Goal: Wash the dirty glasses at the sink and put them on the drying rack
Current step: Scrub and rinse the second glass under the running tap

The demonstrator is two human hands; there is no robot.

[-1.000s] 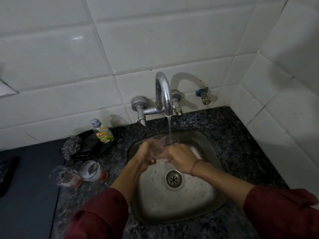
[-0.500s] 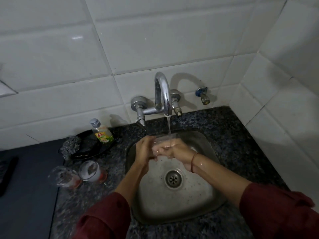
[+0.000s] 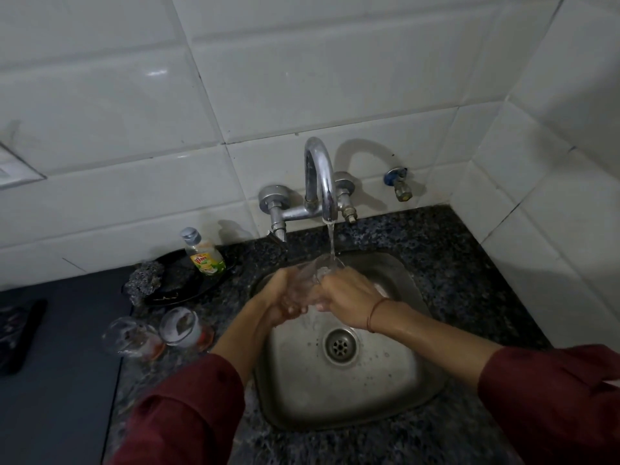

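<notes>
Dark speckled granite counter [image 3: 453, 263], inset steel sink [image 3: 385, 397], white-tiled corner walls [image 3: 302, 78].

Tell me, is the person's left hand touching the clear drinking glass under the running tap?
Touching. The head view shows the left hand wrapped round the lower part of the clear drinking glass, no gap between.

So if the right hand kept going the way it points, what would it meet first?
Probably the clear glass it grips: the right hand points left across the sink, with the left hand just beyond the glass. Depth is hard to judge.
</notes>
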